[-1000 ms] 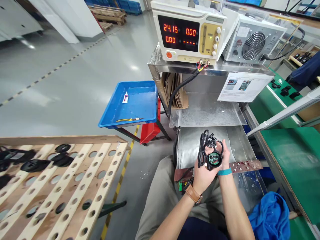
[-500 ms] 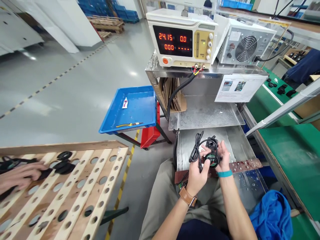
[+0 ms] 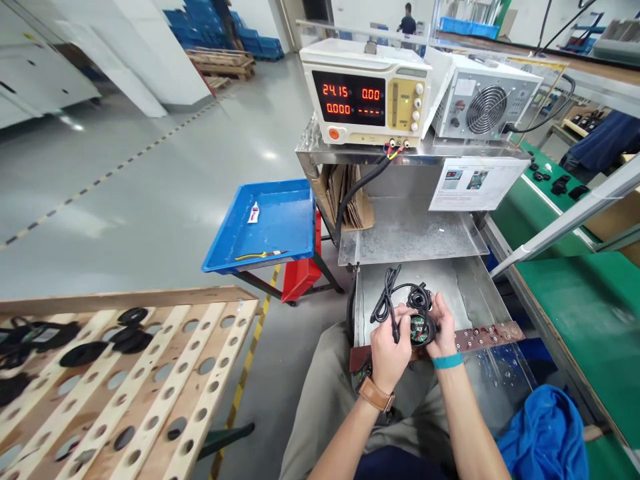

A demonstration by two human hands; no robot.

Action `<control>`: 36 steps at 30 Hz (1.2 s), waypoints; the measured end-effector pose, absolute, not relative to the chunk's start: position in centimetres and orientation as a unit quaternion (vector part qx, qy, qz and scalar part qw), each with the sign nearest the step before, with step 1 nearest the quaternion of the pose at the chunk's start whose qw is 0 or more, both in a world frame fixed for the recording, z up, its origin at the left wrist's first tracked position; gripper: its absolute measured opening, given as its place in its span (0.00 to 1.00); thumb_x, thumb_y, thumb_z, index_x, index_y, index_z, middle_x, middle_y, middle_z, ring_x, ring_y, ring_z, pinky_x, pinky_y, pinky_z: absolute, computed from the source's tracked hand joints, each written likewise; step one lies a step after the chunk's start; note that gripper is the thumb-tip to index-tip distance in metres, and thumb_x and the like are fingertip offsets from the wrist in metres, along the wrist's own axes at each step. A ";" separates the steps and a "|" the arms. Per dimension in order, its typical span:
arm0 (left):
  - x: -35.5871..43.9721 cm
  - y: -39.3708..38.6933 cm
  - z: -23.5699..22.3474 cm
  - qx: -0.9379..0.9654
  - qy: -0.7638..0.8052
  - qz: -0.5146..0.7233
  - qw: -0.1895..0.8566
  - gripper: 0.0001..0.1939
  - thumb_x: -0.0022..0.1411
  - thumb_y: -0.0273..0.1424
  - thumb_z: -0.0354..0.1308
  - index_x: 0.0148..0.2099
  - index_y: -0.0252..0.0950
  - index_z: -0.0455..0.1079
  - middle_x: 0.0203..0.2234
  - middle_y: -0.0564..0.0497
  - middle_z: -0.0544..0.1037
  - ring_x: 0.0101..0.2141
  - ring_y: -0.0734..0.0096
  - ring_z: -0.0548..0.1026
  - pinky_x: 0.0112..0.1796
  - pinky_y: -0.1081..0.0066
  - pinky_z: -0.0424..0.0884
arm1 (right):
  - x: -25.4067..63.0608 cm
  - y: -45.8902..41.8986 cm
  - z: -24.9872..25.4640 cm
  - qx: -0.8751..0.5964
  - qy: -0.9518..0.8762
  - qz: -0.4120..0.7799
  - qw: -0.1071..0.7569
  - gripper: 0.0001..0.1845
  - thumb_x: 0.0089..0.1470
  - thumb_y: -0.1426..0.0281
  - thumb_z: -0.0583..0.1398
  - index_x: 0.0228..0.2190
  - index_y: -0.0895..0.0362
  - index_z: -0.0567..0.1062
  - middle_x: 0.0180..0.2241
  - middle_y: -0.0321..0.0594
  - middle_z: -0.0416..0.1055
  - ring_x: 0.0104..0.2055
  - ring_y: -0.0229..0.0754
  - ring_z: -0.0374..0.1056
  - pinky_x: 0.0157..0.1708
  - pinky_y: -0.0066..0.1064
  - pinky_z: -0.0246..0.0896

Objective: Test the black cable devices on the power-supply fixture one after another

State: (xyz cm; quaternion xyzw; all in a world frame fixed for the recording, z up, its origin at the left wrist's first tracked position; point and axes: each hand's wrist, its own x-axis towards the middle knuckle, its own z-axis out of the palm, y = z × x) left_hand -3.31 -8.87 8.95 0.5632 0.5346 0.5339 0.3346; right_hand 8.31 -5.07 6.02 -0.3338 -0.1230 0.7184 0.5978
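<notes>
A round black housing with a green circuit board (image 3: 419, 329) showing in its open face sits between my hands, above the metal tray (image 3: 463, 293). My left hand (image 3: 391, 348) is closed on its left side, with the thumb at the rim and a black cable by the fingers. My right hand (image 3: 443, 327) grips the right side, its fingers curled round the housing. A tied coil of black cable (image 3: 384, 303) lies just beyond my left hand. Close behind the housing is a black ring-shaped part (image 3: 419, 298). The undersides of the fingers are hidden.
A power supply (image 3: 367, 93) with lit red digits stands on the shelf ahead. A blue tray (image 3: 280, 220) holds a small tube (image 3: 253, 213) and yellow-handled pliers (image 3: 260, 255). At left is a wooden rack (image 3: 200, 363) with black parts; a blue cloth (image 3: 545, 433) lies at right.
The other person's hand has left the wooden rack, where a black disc now shows. My left fingers have shifted at the housing's rim. The view has tilted up slightly.
</notes>
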 end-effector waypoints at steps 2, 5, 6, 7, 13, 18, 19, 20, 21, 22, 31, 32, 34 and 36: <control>-3.3 -8.9 9.0 0.546 0.538 0.541 0.345 0.12 0.70 0.34 0.49 0.44 0.38 0.72 0.39 0.47 0.81 0.43 0.63 0.78 0.47 0.65 0.72 | 8.2 -5.2 6.0 -0.337 -0.124 0.710 0.606 0.20 0.54 0.53 0.66 0.37 0.57 0.76 0.38 0.44 0.76 0.45 0.55 0.73 0.45 0.44 0.73; -3.2 -9.0 9.1 0.533 0.546 0.538 0.358 0.13 0.70 0.37 0.47 0.41 0.38 0.72 0.37 0.47 0.81 0.42 0.63 0.79 0.45 0.66 0.72 | 8.0 -5.5 6.0 -0.335 -0.131 0.706 0.610 0.19 0.55 0.54 0.66 0.37 0.57 0.77 0.39 0.43 0.76 0.46 0.54 0.72 0.46 0.42 0.73; -3.2 -9.0 9.1 0.533 0.551 0.531 0.361 0.14 0.71 0.37 0.47 0.41 0.38 0.71 0.37 0.47 0.81 0.41 0.63 0.79 0.44 0.66 0.72 | 8.0 -5.6 5.9 -0.332 -0.133 0.707 0.610 0.18 0.55 0.54 0.66 0.36 0.57 0.77 0.39 0.43 0.76 0.47 0.54 0.72 0.46 0.42 0.73; -3.2 -9.0 9.1 0.535 0.558 0.522 0.360 0.14 0.71 0.38 0.47 0.41 0.38 0.71 0.36 0.47 0.81 0.40 0.63 0.79 0.43 0.66 0.71 | 7.9 -5.7 5.8 -0.329 -0.136 0.711 0.607 0.18 0.55 0.54 0.66 0.36 0.57 0.77 0.40 0.42 0.76 0.47 0.54 0.71 0.46 0.42 0.73; -3.0 -9.0 8.7 0.584 0.618 0.445 0.282 0.12 0.68 0.38 0.50 0.43 0.38 0.71 0.35 0.44 0.80 0.37 0.56 0.79 0.37 0.64 0.69 | 7.4 -6.3 5.0 -0.337 -0.131 0.713 0.600 0.18 0.56 0.54 0.64 0.37 0.56 0.78 0.40 0.42 0.76 0.46 0.53 0.72 0.46 0.41 0.73; -3.0 -9.0 9.2 0.634 0.602 0.411 0.258 0.12 0.69 0.36 0.48 0.43 0.37 0.70 0.35 0.44 0.80 0.36 0.58 0.78 0.36 0.65 0.69 | 7.6 -6.1 4.5 -0.337 -0.127 0.731 0.579 0.19 0.50 0.55 0.67 0.37 0.57 0.78 0.38 0.43 0.77 0.46 0.55 0.72 0.45 0.43 0.72; -3.1 -9.0 9.4 0.638 0.598 0.408 0.264 0.11 0.69 0.36 0.48 0.42 0.37 0.70 0.35 0.45 0.80 0.36 0.59 0.78 0.36 0.65 0.69 | 7.7 -6.0 4.5 -0.332 -0.124 0.744 0.566 0.20 0.50 0.54 0.67 0.37 0.57 0.77 0.38 0.43 0.76 0.46 0.56 0.72 0.45 0.44 0.72; -3.2 -9.0 9.7 0.639 0.595 0.405 0.270 0.11 0.70 0.35 0.47 0.42 0.37 0.69 0.35 0.45 0.79 0.36 0.59 0.78 0.36 0.65 0.68 | 7.8 -6.0 4.5 -0.326 -0.122 0.756 0.554 0.21 0.50 0.54 0.67 0.38 0.57 0.77 0.38 0.44 0.76 0.47 0.56 0.71 0.45 0.45 0.72; -3.2 -9.0 9.9 0.638 0.593 0.405 0.277 0.11 0.69 0.35 0.47 0.42 0.37 0.69 0.35 0.45 0.79 0.36 0.60 0.77 0.36 0.65 0.68 | 7.9 -6.0 4.6 -0.320 -0.121 0.766 0.544 0.21 0.50 0.53 0.66 0.38 0.57 0.77 0.39 0.44 0.76 0.47 0.56 0.71 0.45 0.45 0.72; -3.3 -9.1 10.2 0.636 0.591 0.406 0.286 0.10 0.69 0.34 0.48 0.41 0.38 0.69 0.34 0.46 0.79 0.36 0.60 0.77 0.37 0.65 0.68 | 7.9 -6.1 4.6 -0.316 -0.121 0.775 0.535 0.22 0.51 0.53 0.66 0.39 0.57 0.76 0.38 0.44 0.76 0.47 0.56 0.71 0.45 0.45 0.71; -3.4 -9.4 11.7 0.599 0.581 0.416 0.362 0.08 0.68 0.30 0.47 0.42 0.37 0.68 0.36 0.46 0.79 0.37 0.63 0.77 0.39 0.67 0.70 | 7.9 -6.6 4.4 -0.273 -0.124 0.827 0.476 0.25 0.58 0.49 0.60 0.42 0.58 0.75 0.37 0.45 0.75 0.49 0.57 0.70 0.50 0.47 0.68; -3.4 -9.4 11.8 0.596 0.581 0.419 0.364 0.08 0.68 0.30 0.47 0.42 0.37 0.68 0.36 0.46 0.79 0.37 0.64 0.77 0.40 0.67 0.70 | 7.9 -6.6 4.3 -0.271 -0.122 0.830 0.472 0.25 0.58 0.49 0.59 0.42 0.58 0.76 0.37 0.46 0.76 0.49 0.57 0.70 0.50 0.47 0.68; -3.4 -9.4 11.8 0.590 0.578 0.428 0.367 0.08 0.68 0.30 0.47 0.42 0.37 0.68 0.37 0.46 0.79 0.38 0.64 0.77 0.40 0.67 0.70 | 8.0 -6.6 4.3 -0.262 -0.120 0.839 0.461 0.26 0.59 0.49 0.58 0.42 0.59 0.76 0.37 0.46 0.76 0.50 0.56 0.69 0.51 0.47 0.67; -3.3 -9.4 11.8 0.590 0.574 0.434 0.366 0.08 0.68 0.29 0.47 0.41 0.37 0.68 0.37 0.46 0.79 0.39 0.63 0.77 0.41 0.66 0.70 | 8.0 -6.6 4.3 -0.245 -0.122 0.853 0.445 0.28 0.60 0.49 0.57 0.43 0.61 0.76 0.39 0.48 0.76 0.51 0.57 0.69 0.52 0.46 0.67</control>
